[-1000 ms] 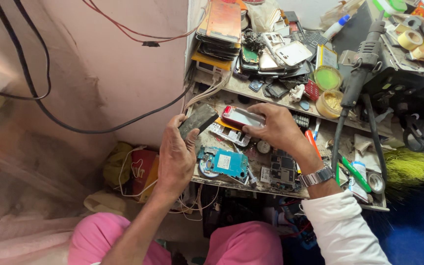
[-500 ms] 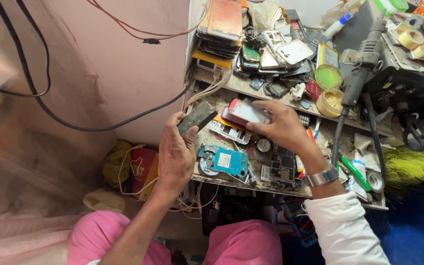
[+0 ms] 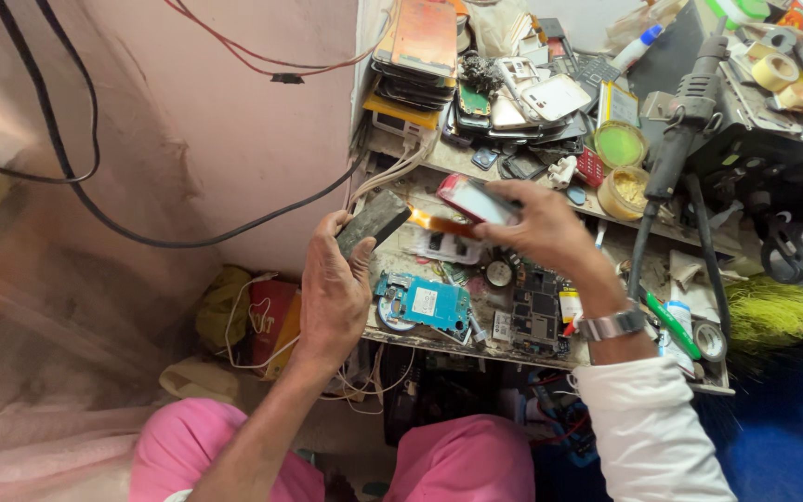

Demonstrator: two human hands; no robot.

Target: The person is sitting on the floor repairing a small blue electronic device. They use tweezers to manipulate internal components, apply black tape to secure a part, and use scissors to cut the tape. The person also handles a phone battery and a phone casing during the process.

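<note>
Head view: the left hand is clamped around a dark phone part, and the right hand grips a red-edged phone, whose far end its fingers hide. A thin orange ribbon strip runs between the two pieces, though where it joins each is hard to make out. Just below both hands a blue circuit board lies on the cluttered desk, and beyond the right hand a stack of old phones blurs together.

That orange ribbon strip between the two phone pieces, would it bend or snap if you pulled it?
The orange ribbon strip looks thin and flat, so probably floppy and very light. It bridges the dark panel in the left hand and the phone body under the right hand; a hard tug might tear it.
</note>
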